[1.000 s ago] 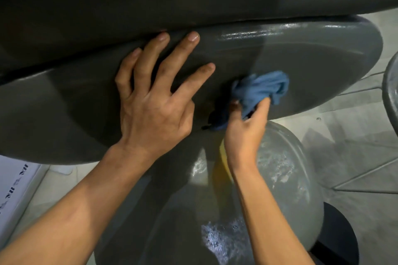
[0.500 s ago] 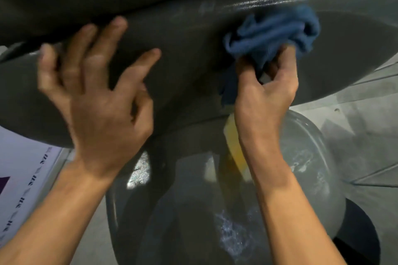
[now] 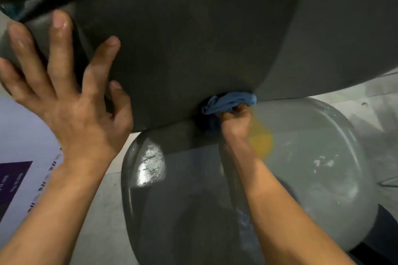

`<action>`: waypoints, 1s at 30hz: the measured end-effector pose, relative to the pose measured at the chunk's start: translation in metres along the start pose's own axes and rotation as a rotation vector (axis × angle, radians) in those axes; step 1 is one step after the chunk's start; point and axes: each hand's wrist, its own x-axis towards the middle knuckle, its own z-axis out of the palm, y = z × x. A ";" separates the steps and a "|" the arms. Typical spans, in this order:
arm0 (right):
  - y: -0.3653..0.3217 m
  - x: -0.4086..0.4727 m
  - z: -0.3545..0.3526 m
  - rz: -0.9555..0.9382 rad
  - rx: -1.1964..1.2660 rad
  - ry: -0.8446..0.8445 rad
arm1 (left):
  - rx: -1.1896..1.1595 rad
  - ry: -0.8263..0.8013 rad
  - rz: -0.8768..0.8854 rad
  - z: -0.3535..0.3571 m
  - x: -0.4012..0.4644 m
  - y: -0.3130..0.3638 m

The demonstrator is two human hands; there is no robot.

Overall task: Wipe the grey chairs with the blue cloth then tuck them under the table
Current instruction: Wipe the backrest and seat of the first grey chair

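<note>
The grey chair's backrest (image 3: 193, 49) fills the upper part of the head view, and its seat (image 3: 312, 178) lies below, glossy and wet in patches. My left hand (image 3: 71, 97) lies spread with straight fingers against the left end of the backrest. My right hand (image 3: 235, 122) grips the bunched blue cloth (image 3: 228, 102) and presses it to the backrest's lower edge, near where it meets the seat. Part of the cloth is hidden under that edge. A yellow patch (image 3: 261, 142) shows on the seat right of my wrist.
A white board with a purple panel and printing (image 3: 19, 170) stands at the left. Grey tiled floor (image 3: 366, 118) shows at the right and between the board and the seat. A dark object (image 3: 385, 236) sits at the lower right corner.
My right hand has drawn the blue cloth down from the upper backrest to its lower edge. My left hand has slid left along the backrest, and the view has moved closer.
</note>
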 end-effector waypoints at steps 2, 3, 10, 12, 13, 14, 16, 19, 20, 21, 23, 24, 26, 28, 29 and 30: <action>-0.005 -0.001 0.001 0.093 0.040 0.008 | 0.114 0.079 0.079 -0.002 -0.004 0.003; -0.007 -0.001 0.002 0.108 0.059 0.014 | 0.123 0.100 0.100 -0.006 -0.004 0.009; -0.092 -0.078 0.019 -0.315 0.034 -0.025 | 0.231 0.169 0.131 -0.014 0.002 0.022; -0.123 -0.108 0.030 -0.510 0.074 -0.076 | 0.194 0.184 0.131 -0.016 0.000 0.022; -0.130 -0.116 0.034 -0.573 0.073 -0.082 | 0.160 0.196 0.131 -0.017 -0.001 0.020; -0.132 -0.120 0.038 -0.612 0.066 -0.075 | 0.110 0.202 0.121 -0.019 -0.001 0.018; -0.108 -0.109 0.042 -0.585 0.017 -0.021 | 0.055 0.209 0.081 -0.025 -0.002 0.010; -0.047 -0.080 0.040 -0.304 -0.177 0.020 | 0.036 0.200 0.042 -0.032 -0.008 0.002; -0.031 -0.072 0.040 -0.197 -0.238 -0.001 | 0.042 0.193 0.042 -0.032 -0.010 0.000; -0.019 -0.065 0.040 -0.114 -0.294 -0.012 | 0.048 0.187 0.047 -0.032 -0.010 -0.001; -0.010 -0.059 0.041 -0.064 -0.367 -0.005 | 0.040 0.194 0.056 -0.030 -0.008 0.000; -0.014 -0.063 0.043 -0.088 -0.383 -0.010 | 0.034 0.200 0.059 -0.028 -0.007 0.000; -0.029 -0.083 0.049 -0.154 -0.358 -0.070 | -0.002 0.214 0.041 -0.030 -0.008 0.001; -0.055 -0.114 0.061 -0.237 -0.246 -0.148 | -0.097 0.226 -0.018 -0.035 -0.008 0.000; -0.071 -0.132 0.067 -0.295 -0.162 -0.173 | -0.160 0.212 -0.065 -0.039 -0.009 -0.002; -0.088 -0.149 0.073 -0.355 -0.082 -0.195 | -0.220 0.195 -0.117 -0.043 -0.009 -0.004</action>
